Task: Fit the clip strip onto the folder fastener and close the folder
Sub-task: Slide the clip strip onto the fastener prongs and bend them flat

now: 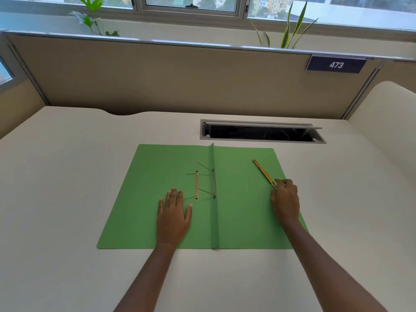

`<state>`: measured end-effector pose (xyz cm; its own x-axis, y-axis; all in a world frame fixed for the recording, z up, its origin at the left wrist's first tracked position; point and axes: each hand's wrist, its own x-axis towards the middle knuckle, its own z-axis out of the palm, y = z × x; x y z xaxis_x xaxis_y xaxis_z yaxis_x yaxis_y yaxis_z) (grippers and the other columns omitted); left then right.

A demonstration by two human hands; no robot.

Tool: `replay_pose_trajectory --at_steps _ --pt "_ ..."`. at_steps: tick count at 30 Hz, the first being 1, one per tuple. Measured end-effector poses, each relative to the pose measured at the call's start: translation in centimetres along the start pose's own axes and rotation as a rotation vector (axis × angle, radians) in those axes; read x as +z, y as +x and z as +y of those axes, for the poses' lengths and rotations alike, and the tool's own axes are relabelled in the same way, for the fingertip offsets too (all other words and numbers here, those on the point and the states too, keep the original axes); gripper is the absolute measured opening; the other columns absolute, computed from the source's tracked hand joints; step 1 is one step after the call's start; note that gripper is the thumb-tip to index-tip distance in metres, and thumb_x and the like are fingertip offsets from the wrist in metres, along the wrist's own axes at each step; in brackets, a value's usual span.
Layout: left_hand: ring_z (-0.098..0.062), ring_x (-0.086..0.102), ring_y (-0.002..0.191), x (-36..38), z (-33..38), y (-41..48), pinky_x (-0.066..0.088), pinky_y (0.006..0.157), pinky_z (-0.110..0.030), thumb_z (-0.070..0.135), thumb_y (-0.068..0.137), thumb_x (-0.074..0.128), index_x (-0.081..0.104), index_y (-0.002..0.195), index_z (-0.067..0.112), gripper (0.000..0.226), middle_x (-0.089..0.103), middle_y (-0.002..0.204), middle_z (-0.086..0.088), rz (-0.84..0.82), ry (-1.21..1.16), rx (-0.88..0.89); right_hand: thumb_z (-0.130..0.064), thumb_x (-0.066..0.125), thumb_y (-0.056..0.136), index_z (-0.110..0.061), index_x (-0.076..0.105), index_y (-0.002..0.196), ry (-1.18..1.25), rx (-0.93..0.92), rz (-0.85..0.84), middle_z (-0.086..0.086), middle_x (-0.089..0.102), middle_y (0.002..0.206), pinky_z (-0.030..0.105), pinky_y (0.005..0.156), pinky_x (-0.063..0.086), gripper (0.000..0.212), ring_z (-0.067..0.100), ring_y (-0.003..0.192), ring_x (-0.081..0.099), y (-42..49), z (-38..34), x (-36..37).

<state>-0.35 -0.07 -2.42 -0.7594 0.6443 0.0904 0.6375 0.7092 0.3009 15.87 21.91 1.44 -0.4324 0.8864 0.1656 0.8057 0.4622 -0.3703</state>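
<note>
A green folder (240, 199) lies open and flat on the desk. Near its centre fold sits the metal fastener (205, 185), with thin prongs sticking out and a brass bar on its left side. A yellow clip strip (263, 173) lies slanted on the folder's right leaf. My right hand (285, 200) pinches the near end of that strip with its fingertips. My left hand (173, 212) rests flat, fingers spread, on the left leaf just left of the fastener.
The white desk (67, 176) extends around the folder. An open cable slot (261, 132) lies just behind the folder. A beige partition (157, 75) with a "473" label (336, 64) stands at the back, with plants and windows beyond.
</note>
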Motion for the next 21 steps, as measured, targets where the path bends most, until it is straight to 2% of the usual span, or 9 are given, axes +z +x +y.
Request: replay_pose_trajectory --at_steps 4,9,11,15,16,19,21 --pt "-0.02 0.017 0.147 -0.1 -0.1 0.1 0.011 0.122 -0.038 0.034 0.098 0.031 0.026 0.146 0.012 0.053 0.021 0.158 -0.009 0.007 -0.014 -0.002 -0.007 0.045 0.092 0.008 0.055 0.112 -0.048 0.052 -0.057 0.028 0.053 0.115 0.05 0.084 0.046 0.027 0.041 0.109 0.047 1.0 0.3 -0.3" --pt "-0.019 0.025 0.144 -0.6 0.0 0.3 0.016 0.121 -0.037 0.025 0.098 0.034 0.032 0.143 0.01 0.047 0.031 0.154 -0.009 0.038 -0.1 -0.02 0.003 0.042 0.088 0.014 0.062 0.089 -0.003 0.033 -0.014 0.032 0.059 0.097 0.048 0.074 0.048 0.023 0.042 0.094 0.053 1.9 0.1 -0.6" --pt "-0.022 0.034 0.14 -1.2 0.4 0.6 0.025 0.118 -0.037 0.021 0.097 0.039 0.037 0.14 0.006 0.045 0.041 0.148 -0.013 0.08 -0.184 -0.044 0.003 0.045 0.088 0.013 0.065 0.088 0.123 0.029 0.024 0.031 0.063 0.093 0.044 0.071 0.047 0.023 0.041 0.088 0.056 1.8 -0.3 -0.9" --pt "-0.026 0.051 0.124 -3.0 1.9 1.6 0.044 0.104 -0.038 0.011 0.094 0.046 0.047 0.132 0.002 0.04 0.054 0.134 -0.015 0.2 -0.383 -0.063 -0.001 0.055 0.087 0.009 0.066 0.098 0.51 0.112 0.029 0.024 0.07 0.093 0.024 0.062 0.043 0.019 0.026 0.075 0.058 0.3 -2.5 -1.7" --pt "-0.026 0.052 0.122 -3.4 2.4 1.8 0.047 0.101 -0.038 0.009 0.093 0.046 0.049 0.131 0.002 0.038 0.056 0.132 -0.015 0.229 -0.424 -0.062 -0.002 0.056 0.087 0.008 0.066 0.1 0.602 0.131 -0.005 0.023 0.07 0.093 0.023 0.059 0.043 0.02 0.023 0.074 0.056 -0.3 -3.2 -1.7" --pt "-0.027 0.056 0.115 -4.7 4.0 2.6 0.051 0.093 -0.036 0.007 0.093 0.046 0.055 0.124 0.004 0.032 0.06 0.125 -0.014 0.301 -0.567 -0.049 -0.003 0.056 0.087 0.006 0.065 0.102 0.856 0.155 -0.196 0.015 0.066 0.086 0.022 0.061 0.046 0.02 0.018 0.071 0.055 -2.5 -5.0 -2.0" --pt "-0.026 0.061 0.103 -5.4 5.0 3.1 0.051 0.083 -0.032 0.01 0.095 0.046 0.058 0.119 0.003 0.028 0.064 0.118 -0.014 0.298 -0.707 -0.064 -0.003 0.055 0.088 0.0 0.066 0.094 1.006 0.145 -0.348 0.005 0.062 0.076 0.016 0.057 0.048 0.013 0.012 0.066 0.054 -4.0 -6.0 -2.2"
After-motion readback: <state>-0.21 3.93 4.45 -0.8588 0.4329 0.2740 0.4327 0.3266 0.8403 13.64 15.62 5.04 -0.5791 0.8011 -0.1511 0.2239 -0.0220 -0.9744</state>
